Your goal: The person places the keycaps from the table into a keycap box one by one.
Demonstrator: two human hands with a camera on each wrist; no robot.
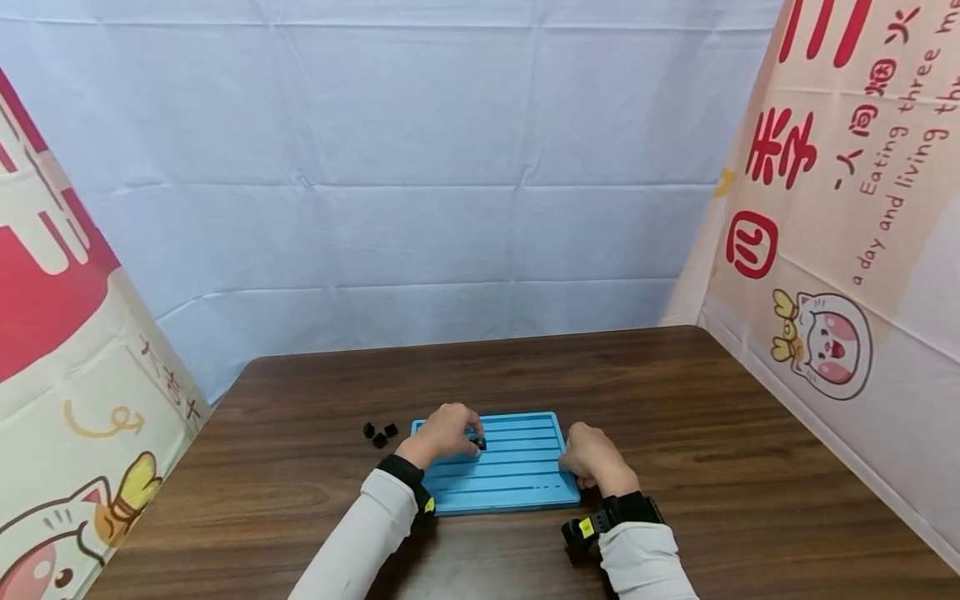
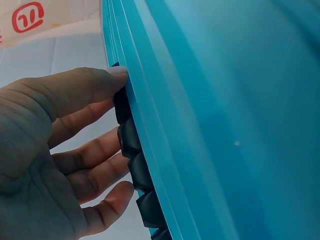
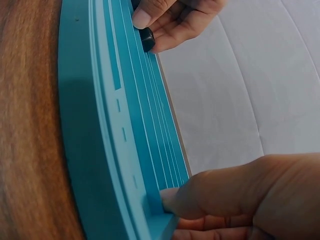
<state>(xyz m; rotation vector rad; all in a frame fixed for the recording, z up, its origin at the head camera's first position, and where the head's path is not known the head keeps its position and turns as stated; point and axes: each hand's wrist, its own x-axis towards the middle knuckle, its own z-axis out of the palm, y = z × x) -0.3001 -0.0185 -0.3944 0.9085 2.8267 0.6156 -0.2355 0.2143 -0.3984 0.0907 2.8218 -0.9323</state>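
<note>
A light-blue rectangular tray [image 1: 495, 497] with raised parallel ridges lies on the table. Over its upper left part, my left hand [image 1: 447, 432] pinches a small black block [image 1: 481, 443] between thumb and fingers. In the left wrist view, several black blocks [image 2: 142, 170] stand side by side in a row along one ridge; the thumb is on the block at the row's far end. My right hand [image 1: 595, 460] grips the tray's right edge, its thumb [image 3: 172, 197] over the rim and its other fingers outside. Part of the row is hidden by the left hand in the head view.
Three loose black blocks [image 1: 380, 440] lie on the brown wooden table [image 1: 300, 517], left of the tray. A pale cloth [image 1: 420, 208] hangs behind the table, and printed cloths [image 1: 832, 250] hang along both sides.
</note>
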